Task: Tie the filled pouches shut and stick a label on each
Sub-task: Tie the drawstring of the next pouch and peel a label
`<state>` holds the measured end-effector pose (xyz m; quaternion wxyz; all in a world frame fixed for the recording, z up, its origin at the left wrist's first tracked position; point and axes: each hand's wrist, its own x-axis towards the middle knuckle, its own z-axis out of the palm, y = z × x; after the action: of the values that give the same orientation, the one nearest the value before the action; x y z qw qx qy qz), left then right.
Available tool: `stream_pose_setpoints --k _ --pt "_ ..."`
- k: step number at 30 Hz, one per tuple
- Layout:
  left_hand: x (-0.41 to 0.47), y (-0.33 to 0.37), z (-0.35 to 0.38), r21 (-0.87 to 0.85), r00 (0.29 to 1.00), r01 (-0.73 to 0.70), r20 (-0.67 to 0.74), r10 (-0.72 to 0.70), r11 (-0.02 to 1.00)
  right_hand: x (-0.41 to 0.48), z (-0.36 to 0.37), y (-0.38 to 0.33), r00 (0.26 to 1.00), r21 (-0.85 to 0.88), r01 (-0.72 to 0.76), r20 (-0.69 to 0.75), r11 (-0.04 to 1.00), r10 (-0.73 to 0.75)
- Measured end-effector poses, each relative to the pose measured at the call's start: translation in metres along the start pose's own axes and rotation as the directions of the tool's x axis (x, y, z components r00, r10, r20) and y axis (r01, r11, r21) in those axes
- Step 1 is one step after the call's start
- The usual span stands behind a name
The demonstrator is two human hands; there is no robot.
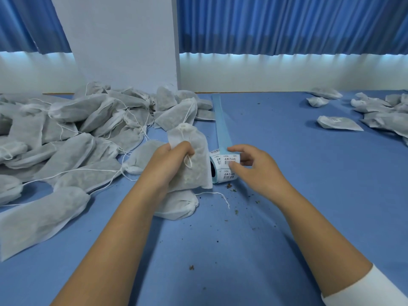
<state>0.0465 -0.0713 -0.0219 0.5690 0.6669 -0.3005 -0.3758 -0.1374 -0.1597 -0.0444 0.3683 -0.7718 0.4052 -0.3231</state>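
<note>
Pouches [72, 129] heap the counter's [298, 184] left, unlabelled and mostly waiting; a small finished lot [339, 123] lies far right. The left hand [169, 161] grips a tied pouch [195, 173] beside the label roll [221, 174], where the right hand [259, 172] pinches a label [231, 159].

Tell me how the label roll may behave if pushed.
The label roll lies on its round side, so it probably rolls easily. Its hollow core suggests it is light. The loose backing strip would likely trail floppily.
</note>
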Motion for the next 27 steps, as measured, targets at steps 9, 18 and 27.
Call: stream_pose_setpoints --k 9,18,27 --pt "-0.0044 -0.001 0.0028 0.023 0.956 -0.026 0.293 0.018 0.999 -0.005 0.0026 -0.0004 0.984 -0.075 0.164 0.085 0.984 -0.157" --pt "-0.0006 -0.004 0.0009 0.019 0.937 -0.049 0.346 0.039 0.999 -0.0034 0.0023 0.0012 0.969 -0.141 0.231 -0.051 0.963 -0.24" --pt "0.0003 -0.0039 0.0013 0.102 0.954 -0.064 0.298 0.031 0.993 -0.0076 0.0042 -0.0025 0.942 -0.243 0.274 -0.126 0.93 -0.311"
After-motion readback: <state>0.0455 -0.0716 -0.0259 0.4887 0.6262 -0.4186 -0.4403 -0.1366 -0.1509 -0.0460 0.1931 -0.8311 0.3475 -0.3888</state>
